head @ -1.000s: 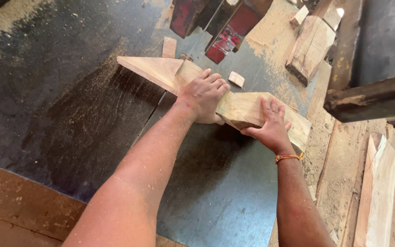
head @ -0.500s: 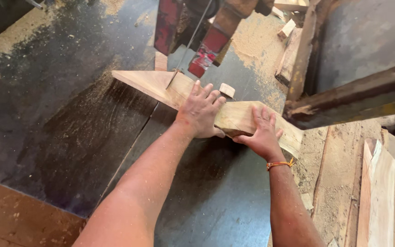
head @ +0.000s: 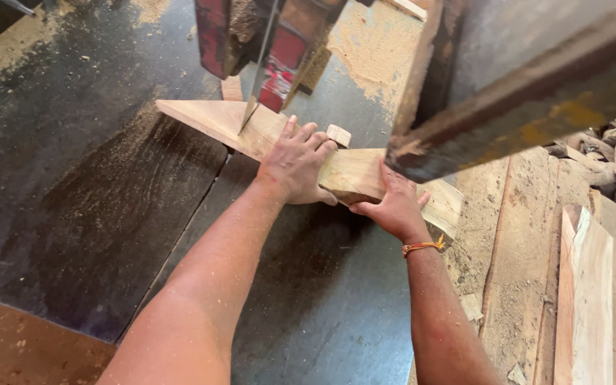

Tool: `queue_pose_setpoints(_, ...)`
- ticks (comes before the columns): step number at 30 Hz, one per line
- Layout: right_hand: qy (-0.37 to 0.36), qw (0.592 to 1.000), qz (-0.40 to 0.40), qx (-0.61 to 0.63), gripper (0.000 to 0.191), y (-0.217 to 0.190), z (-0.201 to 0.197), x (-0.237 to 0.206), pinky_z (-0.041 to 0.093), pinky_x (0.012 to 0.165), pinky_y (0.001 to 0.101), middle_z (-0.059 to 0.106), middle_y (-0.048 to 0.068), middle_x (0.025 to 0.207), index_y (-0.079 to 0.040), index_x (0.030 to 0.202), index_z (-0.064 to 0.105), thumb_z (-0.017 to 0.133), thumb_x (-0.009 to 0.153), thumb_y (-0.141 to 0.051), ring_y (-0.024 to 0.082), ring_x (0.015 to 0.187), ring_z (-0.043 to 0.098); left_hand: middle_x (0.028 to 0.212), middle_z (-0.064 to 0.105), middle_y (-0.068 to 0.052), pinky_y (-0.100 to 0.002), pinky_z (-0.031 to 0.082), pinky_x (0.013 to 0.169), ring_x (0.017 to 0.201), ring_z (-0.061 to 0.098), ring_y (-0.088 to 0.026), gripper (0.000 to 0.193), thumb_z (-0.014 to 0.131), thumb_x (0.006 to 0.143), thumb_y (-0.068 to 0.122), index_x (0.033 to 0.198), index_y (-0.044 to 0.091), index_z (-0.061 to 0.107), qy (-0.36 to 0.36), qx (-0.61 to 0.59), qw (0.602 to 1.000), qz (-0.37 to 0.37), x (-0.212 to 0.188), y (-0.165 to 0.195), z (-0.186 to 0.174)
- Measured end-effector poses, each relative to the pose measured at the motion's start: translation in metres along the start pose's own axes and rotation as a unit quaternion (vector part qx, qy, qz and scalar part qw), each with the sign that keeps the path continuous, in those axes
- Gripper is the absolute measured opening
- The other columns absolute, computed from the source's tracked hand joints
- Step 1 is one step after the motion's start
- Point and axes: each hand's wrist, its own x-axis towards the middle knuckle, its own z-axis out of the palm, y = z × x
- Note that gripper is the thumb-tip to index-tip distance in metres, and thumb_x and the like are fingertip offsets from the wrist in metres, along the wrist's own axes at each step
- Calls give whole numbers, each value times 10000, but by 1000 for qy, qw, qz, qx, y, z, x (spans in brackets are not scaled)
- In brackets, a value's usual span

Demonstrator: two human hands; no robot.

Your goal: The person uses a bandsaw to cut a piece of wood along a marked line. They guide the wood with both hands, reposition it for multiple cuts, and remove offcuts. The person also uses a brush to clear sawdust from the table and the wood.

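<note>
A long pale wooden board [head: 215, 120] lies slanted across the dark saw table [head: 94, 199]. The thin band saw blade [head: 262, 57] comes down into the board near its far end. My left hand [head: 295, 164] presses flat on the board just right of the blade. My right hand [head: 392, 205] grips the board's near edge closer to its right end, a string bracelet at the wrist. A small wood offcut [head: 338, 135] sits on the board beside my left fingers.
The red saw housing [head: 279, 50] stands behind the blade. A dark metal arm [head: 522, 107] crosses the upper right. Sawdust covers the table's far side. Planks [head: 586, 299] lie at the right, with scrap wood beyond.
The view has drawn closer to the saw. The board with both hands on it has slid toward the blade, which now meets the wood. My right hand has shifted to the board's near edge.
</note>
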Motion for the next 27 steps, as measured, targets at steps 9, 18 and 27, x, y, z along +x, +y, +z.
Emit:
queue_pose_setpoints(9,21,999,-12,-43,1172,-1,1,0,72,1117,795,325,118,1640,-198,1552,398,899,564,-581,431,1550,137,1497,484,-89,-530,123,1240,1473,316,-279,1139,785,582,789,1453,117,491,17,7,1000,0,1,2,2)
queue_pose_setpoints(18,10,998,-7,-56,1191,8,7,-3,54,1164,754,184,82,1702,-249,1603,288,870,628,-610,401,1569,94,1498,493,-128,-488,109,1238,1476,305,-302,1174,786,584,808,1483,137,443,-15,20,1000,-19,4,7,-2)
queue_pose_setpoints(27,46,996,-40,-68,1030,26,11,-16,73,1152,755,234,79,1690,-232,1592,318,813,741,-535,384,1562,130,1416,602,-128,-422,405,1122,1308,583,-302,1172,797,641,758,1589,195,399,-115,0,992,-59,10,8,-6)
